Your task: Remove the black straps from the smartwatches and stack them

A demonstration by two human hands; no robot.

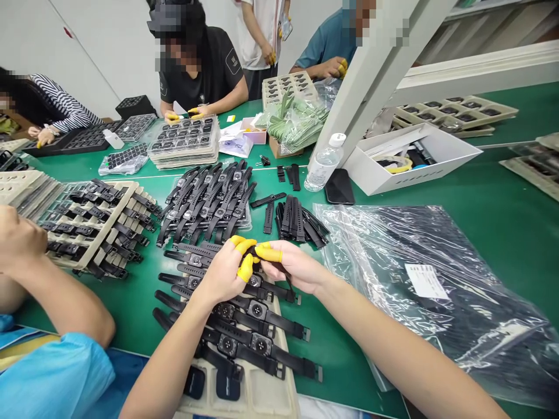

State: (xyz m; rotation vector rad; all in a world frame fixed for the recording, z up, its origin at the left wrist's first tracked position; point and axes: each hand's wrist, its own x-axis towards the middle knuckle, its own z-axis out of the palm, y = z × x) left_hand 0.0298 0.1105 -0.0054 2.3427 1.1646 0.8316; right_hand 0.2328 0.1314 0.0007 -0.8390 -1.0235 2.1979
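Over the tray of watches, my two hands meet, yellow covers on their fingertips. My left hand [229, 265] is closed, pinching a small black smartwatch [252, 252] that the fingers mostly hide. From the other side my right hand [294, 265] is closed on a black watch strap [288, 279], whose end dangles under the palm. Whether strap and watch are joined cannot be seen. Beneath them, rows of smartwatches [257, 310] with straps lie face down across a cream tray [273, 393]. Just beyond my hands rests a pile of loose black straps [294, 218].
A large clear plastic bag [393, 244] with a white label covers the table at right. Behind it stand a water bottle [325, 163], a phone [339, 187] and a white box [419, 157]. More strapped watches [209, 201] lie ahead. A co-worker's arm [56, 285] is close at left.
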